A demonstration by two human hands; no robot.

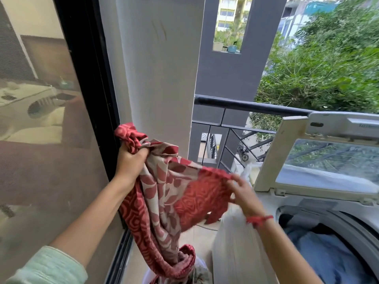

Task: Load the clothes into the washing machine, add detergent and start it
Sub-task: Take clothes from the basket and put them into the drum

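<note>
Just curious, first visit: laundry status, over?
Left grip clutches cloth, right grip holds its edge. Washer lid up, clothes inside. White bag between cloth and washer.

Bright daylight from the open balcony side, soft shadows, wide-angle edge bending, slight motion blur

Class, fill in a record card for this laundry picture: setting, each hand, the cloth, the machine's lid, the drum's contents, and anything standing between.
setting: balcony with a dark railing
left hand: grips the bunched top of the red patterned cloth
right hand: at the cloth's far edge; blurred, grip unclear
cloth's lower end: hangs to the picture's bottom edge
washing machine: top-loader, to the right of the hands
lid: raised
drum: blue clothes inside
white bag: between cloth and machine
</note>
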